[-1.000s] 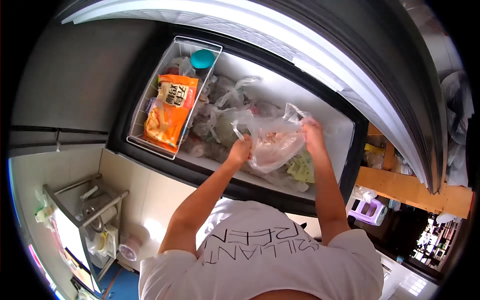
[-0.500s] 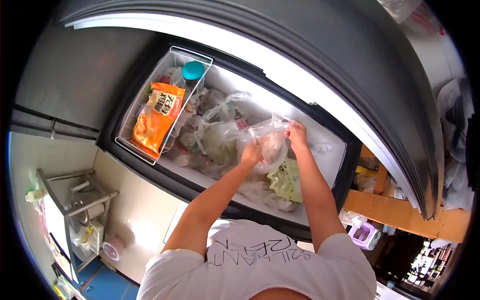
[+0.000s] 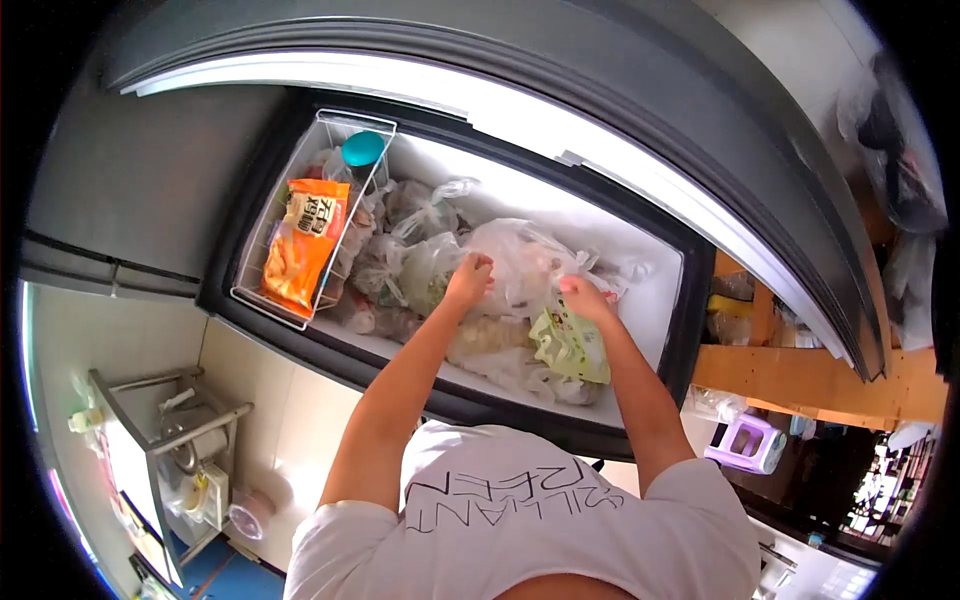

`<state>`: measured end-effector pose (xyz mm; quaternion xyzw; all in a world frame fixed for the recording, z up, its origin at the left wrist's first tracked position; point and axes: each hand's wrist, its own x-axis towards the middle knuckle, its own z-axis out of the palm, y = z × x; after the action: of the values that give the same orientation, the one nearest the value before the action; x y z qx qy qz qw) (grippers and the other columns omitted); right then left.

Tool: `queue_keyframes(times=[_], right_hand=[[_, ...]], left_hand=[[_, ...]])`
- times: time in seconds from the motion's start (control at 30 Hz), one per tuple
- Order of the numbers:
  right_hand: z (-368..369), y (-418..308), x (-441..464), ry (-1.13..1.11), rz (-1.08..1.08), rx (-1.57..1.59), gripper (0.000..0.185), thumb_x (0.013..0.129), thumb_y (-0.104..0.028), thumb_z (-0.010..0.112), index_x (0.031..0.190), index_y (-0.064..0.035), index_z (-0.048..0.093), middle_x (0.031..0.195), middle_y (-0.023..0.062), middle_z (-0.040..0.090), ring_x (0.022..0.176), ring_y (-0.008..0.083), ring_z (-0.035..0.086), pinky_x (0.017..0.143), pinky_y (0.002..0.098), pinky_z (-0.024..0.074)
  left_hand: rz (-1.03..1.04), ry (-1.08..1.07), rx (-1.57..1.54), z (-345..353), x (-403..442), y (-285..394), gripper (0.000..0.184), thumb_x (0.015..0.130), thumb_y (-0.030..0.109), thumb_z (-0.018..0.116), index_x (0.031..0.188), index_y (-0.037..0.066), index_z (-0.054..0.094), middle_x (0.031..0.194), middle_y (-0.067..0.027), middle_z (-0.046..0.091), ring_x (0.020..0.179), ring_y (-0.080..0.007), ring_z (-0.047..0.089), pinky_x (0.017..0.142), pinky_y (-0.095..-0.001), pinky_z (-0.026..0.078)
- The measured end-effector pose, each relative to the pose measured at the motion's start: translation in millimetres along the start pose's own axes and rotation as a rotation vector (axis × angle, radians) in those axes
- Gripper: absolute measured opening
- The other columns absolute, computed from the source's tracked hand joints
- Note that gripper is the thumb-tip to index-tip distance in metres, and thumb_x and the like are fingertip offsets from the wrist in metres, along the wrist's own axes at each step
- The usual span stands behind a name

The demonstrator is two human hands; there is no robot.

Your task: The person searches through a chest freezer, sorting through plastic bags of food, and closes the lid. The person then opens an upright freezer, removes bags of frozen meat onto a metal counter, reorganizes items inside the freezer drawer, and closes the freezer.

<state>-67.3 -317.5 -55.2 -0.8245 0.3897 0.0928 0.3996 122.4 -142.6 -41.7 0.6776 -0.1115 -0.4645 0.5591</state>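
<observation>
Inside the chest freezer [image 3: 640,258], a clear plastic bag [image 3: 522,258] with pale, pinkish contents lies spread between my two hands. My left hand [image 3: 470,280] is closed at the bag's left edge, fingers pinched on the film. On the other side my right hand [image 3: 588,297] is closed too, its fingertips on the bag's right edge. Just below the right hand is a light green printed bag [image 3: 570,343]. Several other knotted clear bags [image 3: 425,270] sit left of my left hand, one with something green in it.
A white wire basket [image 3: 240,272] at the freezer's left end holds an orange food packet [image 3: 306,245] and a teal-lidded jar [image 3: 362,149]. The raised freezer lid [image 3: 560,70] arches over the far side. A wooden shelf [image 3: 820,380] stands at right, a metal rack [image 3: 190,440] at left.
Both hands have come slightly left and down, and the clear bag now lies lower and flatter, spread wider between them. The whole view has shifted a little.
</observation>
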Motion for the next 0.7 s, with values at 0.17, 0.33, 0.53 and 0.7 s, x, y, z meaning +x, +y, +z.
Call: queue_keyframes(times=[0.17, 0.33, 0.53, 0.7], right_hand=[[-109, -156, -164, 0.024, -0.584, 0.476, 0.027, 0.086, -0.002, 0.048, 0.112, -0.0002, 0.052, 0.104, 0.0106, 0.060, 0.094, 0.0174, 0.059, 0.083, 0.0294, 0.0466], [-206, -224, -274, 1.059, -0.956, -0.210, 0.031, 0.087, -0.019, 0.050, 0.112, 0.0000, 0.054, 0.114, 0.0175, 0.055, 0.099, 0.0274, 0.056, 0.088, 0.0364, 0.0427], [-246, -234, -263, 1.310, -0.549, -0.889, 0.035, 0.088, -0.030, 0.052, 0.112, -0.0053, 0.056, 0.111, 0.0142, 0.056, 0.098, 0.0281, 0.056, 0.087, 0.0327, 0.0404], [-201, -230, -303, 1.023, -0.586, -0.750, 0.032, 0.077, -0.028, 0.066, 0.092, -0.0002, 0.059, 0.088, 0.0157, 0.058, 0.082, 0.0315, 0.055, 0.072, 0.0371, 0.0432]], left_hand=[[0.152, 0.066, -0.010, -27, -39, 19, 0.020, 0.084, 0.013, 0.047, 0.101, 0.003, 0.053, 0.087, -0.0077, 0.059, 0.072, -0.0145, 0.059, 0.059, -0.0290, 0.049], [0.500, 0.207, 0.060, -64, -97, 84, 0.017, 0.086, 0.010, 0.046, 0.099, 0.001, 0.054, 0.084, -0.0067, 0.060, 0.071, -0.0136, 0.058, 0.063, -0.0272, 0.048], [0.491, 0.070, 0.053, -63, -162, 37, 0.015, 0.085, 0.009, 0.048, 0.096, 0.001, 0.054, 0.076, -0.0046, 0.058, 0.069, -0.0107, 0.054, 0.064, -0.0244, 0.045], [0.311, 0.100, 0.344, -57, -261, -21, 0.018, 0.086, 0.012, 0.051, 0.100, 0.004, 0.056, 0.084, -0.0087, 0.062, 0.074, -0.0190, 0.059, 0.068, -0.0283, 0.046]])
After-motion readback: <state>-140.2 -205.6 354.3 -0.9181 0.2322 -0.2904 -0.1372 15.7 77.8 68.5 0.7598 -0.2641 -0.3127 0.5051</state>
